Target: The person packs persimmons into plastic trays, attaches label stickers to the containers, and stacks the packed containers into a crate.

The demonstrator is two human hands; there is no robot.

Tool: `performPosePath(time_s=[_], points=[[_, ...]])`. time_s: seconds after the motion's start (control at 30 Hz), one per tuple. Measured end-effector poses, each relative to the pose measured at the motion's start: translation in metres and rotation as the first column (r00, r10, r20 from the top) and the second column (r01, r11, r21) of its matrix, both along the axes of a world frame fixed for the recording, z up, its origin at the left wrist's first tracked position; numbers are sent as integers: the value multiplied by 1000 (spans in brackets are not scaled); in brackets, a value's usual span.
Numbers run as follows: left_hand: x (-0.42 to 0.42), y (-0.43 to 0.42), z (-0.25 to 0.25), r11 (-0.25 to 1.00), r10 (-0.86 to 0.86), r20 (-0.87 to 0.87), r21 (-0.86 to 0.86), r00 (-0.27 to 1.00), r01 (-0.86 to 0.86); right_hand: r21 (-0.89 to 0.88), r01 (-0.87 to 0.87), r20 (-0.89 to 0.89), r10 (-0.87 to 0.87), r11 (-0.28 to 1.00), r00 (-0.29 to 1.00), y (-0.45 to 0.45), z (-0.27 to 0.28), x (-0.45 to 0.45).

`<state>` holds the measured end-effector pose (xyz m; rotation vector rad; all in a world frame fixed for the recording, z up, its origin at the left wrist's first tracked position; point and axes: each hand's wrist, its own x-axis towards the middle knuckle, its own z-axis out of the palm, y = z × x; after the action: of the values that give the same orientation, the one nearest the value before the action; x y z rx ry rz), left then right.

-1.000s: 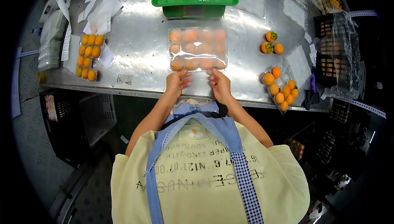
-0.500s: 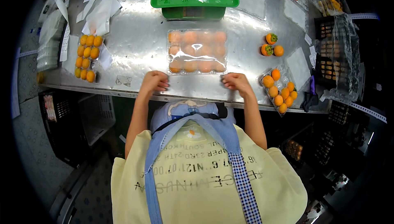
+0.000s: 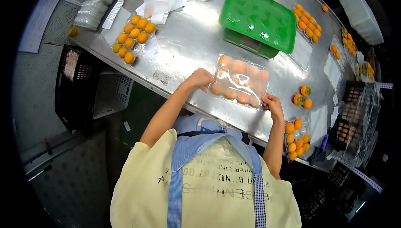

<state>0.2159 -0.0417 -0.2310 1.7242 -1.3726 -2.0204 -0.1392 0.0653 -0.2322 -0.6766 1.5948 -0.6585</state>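
A closed clear plastic clamshell box filled with orange persimmons lies flat on the metal table, its lid glaring under the light. My left hand is at its left edge, fingers closed on the plastic side. At the front right corner, my right hand pinches the rim between thumb and fingers. Just behind the box stands a green plastic tub with a lid. To the right sit a few loose persimmons, two showing green leafy tops.
An open pack of persimmons lies left, another near the right front edge. Papers and stacked clear trays are at the far left. Black crates stand right; more crates sit below the table's left side.
My view has turned, so the table appears tilted. Both hands have come up from just in front of the box to its sides and taken hold of its edges.
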Motion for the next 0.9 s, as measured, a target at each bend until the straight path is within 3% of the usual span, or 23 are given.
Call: performPosePath(time_s=[0.17, 0.37, 0.57, 0.63, 0.77, 0.9], points=[[-5, 4, 0, 996, 2, 160, -88, 987, 12, 5, -62, -52, 62, 998, 997, 6, -6, 0], [-7, 3, 6, 957, -32, 425, -247, 905, 150, -3, 51, -58, -51, 999, 997, 28, -10, 21], [-2, 1, 10, 945, -80, 457, -248, 886, 213, -25, 67, -97, -69, 997, 993, 35, -6, 31], [7, 4, -13, 963, -78, 340, -218, 937, 159, -26, 82, -84, -84, 996, 993, 32, 7, 36], [10, 12, -11, 985, -19, 131, -169, 991, 41, -49, 121, -58, -124, 991, 991, 27, 7, 36], [9, 16, -14, 965, 0, 231, -257, 973, 61, -32, -14, -186, 8, 999, 983, 22, -2, 28]])
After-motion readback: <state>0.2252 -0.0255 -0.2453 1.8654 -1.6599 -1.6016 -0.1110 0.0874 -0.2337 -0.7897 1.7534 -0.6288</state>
